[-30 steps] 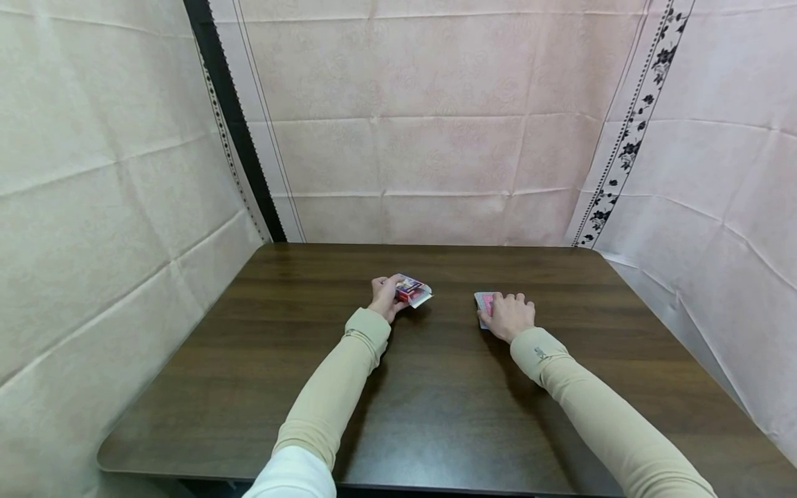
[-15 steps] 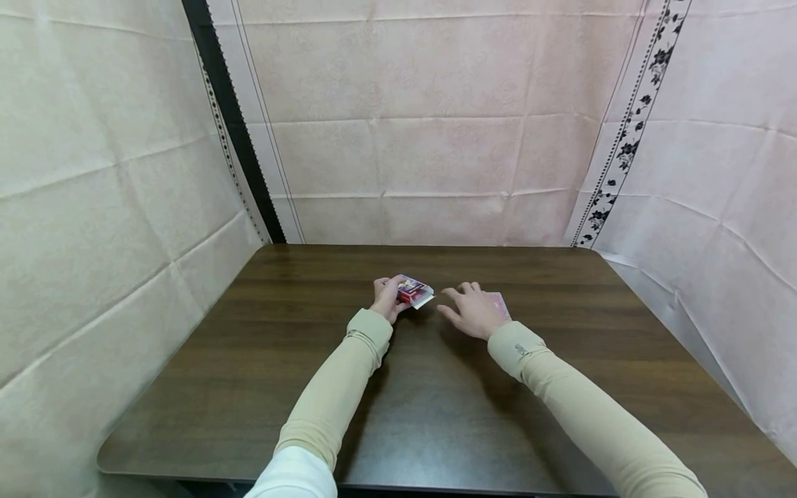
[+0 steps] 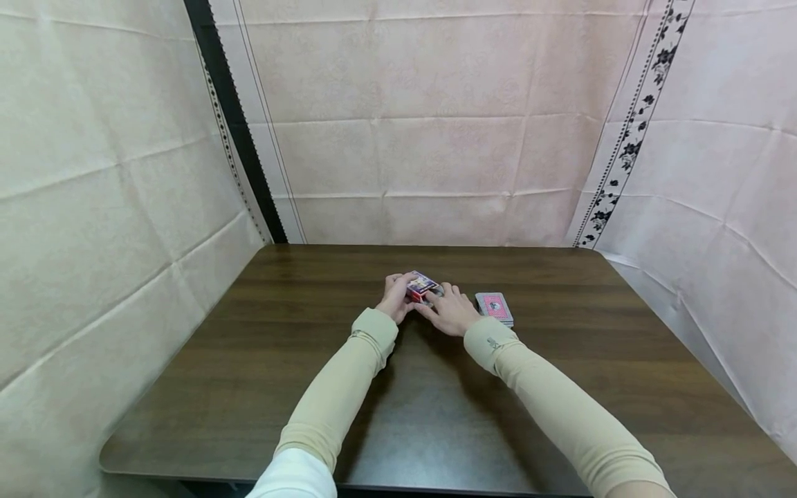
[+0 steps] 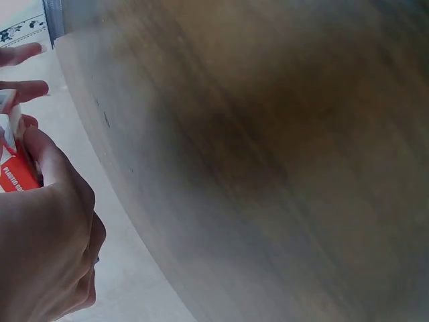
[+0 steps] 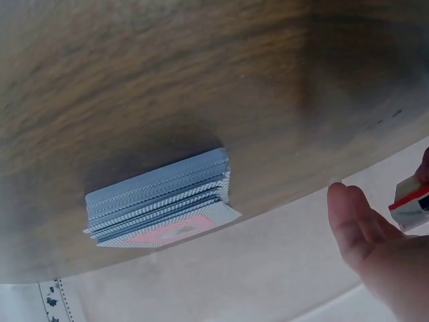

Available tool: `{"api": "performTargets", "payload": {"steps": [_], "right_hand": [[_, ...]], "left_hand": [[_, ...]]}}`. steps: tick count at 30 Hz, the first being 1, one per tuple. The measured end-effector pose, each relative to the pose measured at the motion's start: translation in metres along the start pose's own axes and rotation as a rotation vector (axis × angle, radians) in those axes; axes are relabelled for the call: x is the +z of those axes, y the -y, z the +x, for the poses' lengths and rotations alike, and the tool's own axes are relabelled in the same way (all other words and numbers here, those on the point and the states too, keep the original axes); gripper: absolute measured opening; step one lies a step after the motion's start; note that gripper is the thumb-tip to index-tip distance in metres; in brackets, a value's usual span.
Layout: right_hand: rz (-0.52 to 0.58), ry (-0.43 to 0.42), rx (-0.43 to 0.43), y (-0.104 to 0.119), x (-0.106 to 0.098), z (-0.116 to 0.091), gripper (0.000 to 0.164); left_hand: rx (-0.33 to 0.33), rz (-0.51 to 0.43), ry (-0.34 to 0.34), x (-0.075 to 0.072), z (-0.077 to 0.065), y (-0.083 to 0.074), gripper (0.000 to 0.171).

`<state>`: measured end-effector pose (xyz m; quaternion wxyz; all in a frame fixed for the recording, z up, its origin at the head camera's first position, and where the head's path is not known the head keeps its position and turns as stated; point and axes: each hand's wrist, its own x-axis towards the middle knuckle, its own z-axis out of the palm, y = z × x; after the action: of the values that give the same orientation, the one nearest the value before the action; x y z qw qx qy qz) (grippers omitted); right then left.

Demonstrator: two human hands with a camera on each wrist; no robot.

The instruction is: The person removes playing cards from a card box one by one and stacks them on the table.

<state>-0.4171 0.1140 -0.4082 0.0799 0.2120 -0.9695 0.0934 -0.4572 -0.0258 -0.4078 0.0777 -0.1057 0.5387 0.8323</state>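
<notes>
My left hand (image 3: 394,297) grips a small red and dark blue playing-card box (image 3: 422,281) just over the table, its open flap end facing right. Red side and white flap of this box (image 4: 17,173) show at the edge of the left wrist view, with the left thumb along it. My right hand (image 3: 452,312) is at the flap end, fingers extended and partly covering it. Behind the right wrist lies a deck of playing cards (image 3: 494,305), pink-patterned back up. The right wrist view shows the deck (image 5: 171,228) stacked with slightly uneven edges, apart from the right hand.
A dark brown wooden table (image 3: 299,387) with rounded corners carries everything. Pale cloth sheets (image 3: 448,138) hang behind it and at both sides. One black strip (image 3: 239,131) runs down the cloth at the left.
My right hand has left the deck and moved left to the box's flap end, uncovering the deck. The left hand, still holding the box, has shifted slightly right.
</notes>
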Motion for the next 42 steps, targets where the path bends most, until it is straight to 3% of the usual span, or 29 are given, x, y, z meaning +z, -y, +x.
{"api": "performTargets", "payload": {"steps": [6, 14, 18, 24, 31, 42], "right_hand": [[0.043, -0.044, -0.029, 0.002, -0.001, -0.003, 0.057], [0.117, -0.116, -0.044, 0.002, 0.0, -0.005, 0.04], [0.09, -0.093, -0.05, 0.003, -0.006, -0.006, 0.035], [0.062, -0.022, -0.029, -0.001, -0.014, -0.011, 0.043], [0.078, -0.054, -0.022, -0.014, -0.015, -0.017, 0.047], [-0.017, -0.184, 0.124, -0.047, -0.019, -0.027, 0.048]], "left_hand": [[0.028, -0.044, -0.028, -0.004, -0.001, -0.003, 0.041], [0.032, -0.077, -0.048, -0.011, 0.004, 0.001, 0.041], [0.03, -0.078, -0.061, -0.015, 0.004, 0.0, 0.039], [0.048, -0.108, -0.093, -0.02, 0.002, -0.005, 0.037], [0.054, -0.126, -0.099, -0.024, 0.002, -0.007, 0.037], [0.039, -0.121, -0.101, -0.025, 0.002, -0.007, 0.039]]}}
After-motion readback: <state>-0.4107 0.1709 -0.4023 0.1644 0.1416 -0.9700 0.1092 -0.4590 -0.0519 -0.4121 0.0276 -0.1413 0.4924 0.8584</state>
